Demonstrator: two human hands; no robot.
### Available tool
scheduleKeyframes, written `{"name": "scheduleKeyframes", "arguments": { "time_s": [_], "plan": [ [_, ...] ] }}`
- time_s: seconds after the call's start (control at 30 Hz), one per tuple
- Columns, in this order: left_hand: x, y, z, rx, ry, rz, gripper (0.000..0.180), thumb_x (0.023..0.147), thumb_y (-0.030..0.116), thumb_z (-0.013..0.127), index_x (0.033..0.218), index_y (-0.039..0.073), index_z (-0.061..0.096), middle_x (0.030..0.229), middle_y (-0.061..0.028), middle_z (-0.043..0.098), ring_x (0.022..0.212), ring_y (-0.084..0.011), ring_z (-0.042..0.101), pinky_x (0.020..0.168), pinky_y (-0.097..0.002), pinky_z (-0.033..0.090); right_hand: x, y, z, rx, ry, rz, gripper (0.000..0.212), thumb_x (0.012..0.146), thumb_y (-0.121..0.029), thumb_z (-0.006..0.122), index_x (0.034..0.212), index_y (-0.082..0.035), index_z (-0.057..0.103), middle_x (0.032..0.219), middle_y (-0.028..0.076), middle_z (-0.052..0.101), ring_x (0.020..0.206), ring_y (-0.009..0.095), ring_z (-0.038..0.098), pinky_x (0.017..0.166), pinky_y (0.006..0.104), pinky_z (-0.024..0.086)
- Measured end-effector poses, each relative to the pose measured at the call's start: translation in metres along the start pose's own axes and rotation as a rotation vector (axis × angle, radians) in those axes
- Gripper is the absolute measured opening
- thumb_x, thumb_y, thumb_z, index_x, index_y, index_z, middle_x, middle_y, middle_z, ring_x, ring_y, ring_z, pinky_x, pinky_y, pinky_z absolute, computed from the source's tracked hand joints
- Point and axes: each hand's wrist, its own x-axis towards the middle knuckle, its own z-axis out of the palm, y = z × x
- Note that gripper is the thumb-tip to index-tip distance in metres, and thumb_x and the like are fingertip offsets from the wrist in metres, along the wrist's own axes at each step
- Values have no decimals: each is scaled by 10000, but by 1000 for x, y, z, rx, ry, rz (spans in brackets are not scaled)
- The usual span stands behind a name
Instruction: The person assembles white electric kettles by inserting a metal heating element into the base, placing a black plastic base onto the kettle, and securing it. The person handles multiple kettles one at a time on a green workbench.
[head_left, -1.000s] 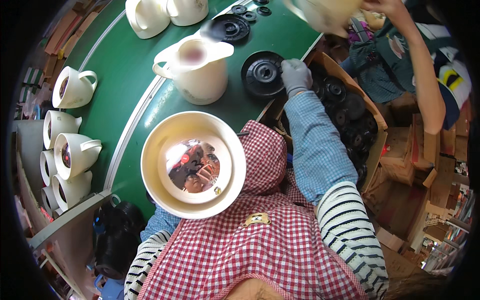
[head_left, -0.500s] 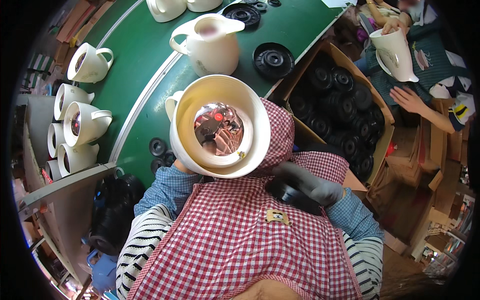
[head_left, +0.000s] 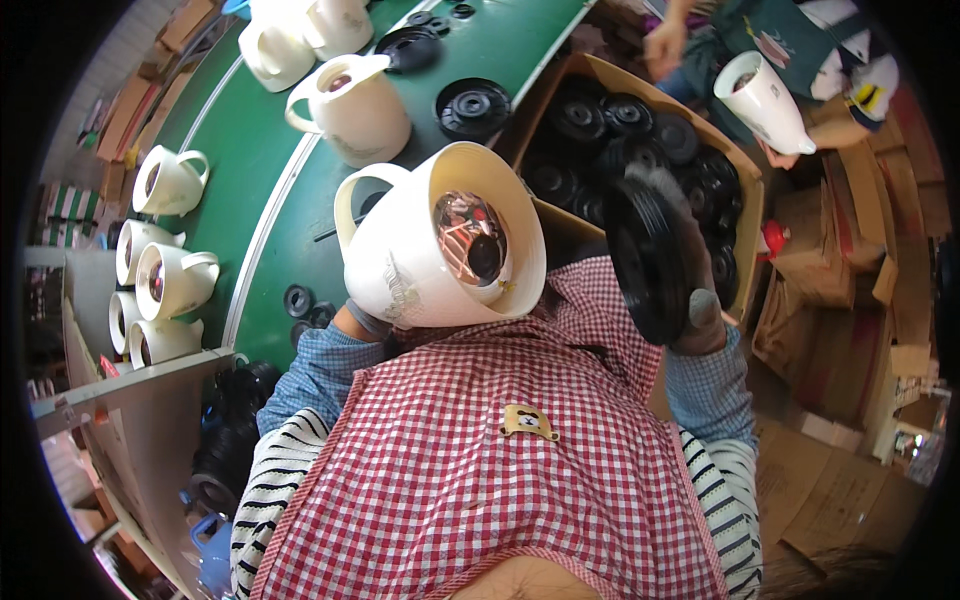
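Observation:
A cream vacuum jug (head_left: pixel 385 270) lies tilted in front of my apron, its wide open end facing right and its handle up and left. Inside it shows a shiny mirrored liner (head_left: pixel 470 235). My left hand (head_left: pixel 368 320), in a grey glove, supports the jug from below; most of its fingers are hidden behind it. To the right of the jug, my gloved right hand (head_left: pixel 703 305) grips a black ribbed round plastic base (head_left: pixel 643 262), held on edge. The base and the jug are apart.
A carton (head_left: pixel 750 215) of black round parts stands beyond my right hand. On the green table (head_left: pixel 250 190) are a cream jug (head_left: pixel 355 115), a black disc (head_left: pixel 472 108) and small black rings (head_left: pixel 298 298). More jugs (head_left: pixel 175 280) line the left. A co-worker holds another jug (head_left: pixel 765 100).
The jug has tipped so its open end turns from facing up to facing right. My right hand has risen from the apron with the black base. The co-worker's jug has turned over.

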Motion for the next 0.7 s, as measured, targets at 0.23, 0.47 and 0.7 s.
{"name": "scheduleKeyframes", "arguments": {
  "time_s": [0.23, 0.47, 0.7],
  "plan": [
    [22, -15, 35, 228, -214, -127, 437, 947, 148, 652, 1348, -2, 565, 1273, -133, 658, 1111, -214, 654, 974, -358, 537, 14, 41, 7, -379, -28, -362, 1079, 762, -587, 779, 1547, 23, 360, 1629, 267, 228, 1504, 404, 262, 1215, 488, 216],
    [23, -23, 46, 323, -260, -141, 441, 945, 152, 662, 1347, -1, 566, 1270, -133, 661, 1108, -213, 657, 971, -357, 540, -2, 53, -10, -695, -15, -361, 1117, 715, -675, 760, 1534, -4, 402, 1615, 281, 248, 1484, 450, 273, 1196, 550, 215],
    [23, -24, 47, 381, -283, -137, 446, 943, 155, 671, 1347, 1, 568, 1268, -133, 663, 1104, -212, 660, 967, -357, 543, -7, 60, -13, -790, -13, -417, 1117, 708, -746, 723, 1538, -59, 424, 1607, 289, 264, 1472, 471, 276, 1180, 601, 201]
  ]
}}
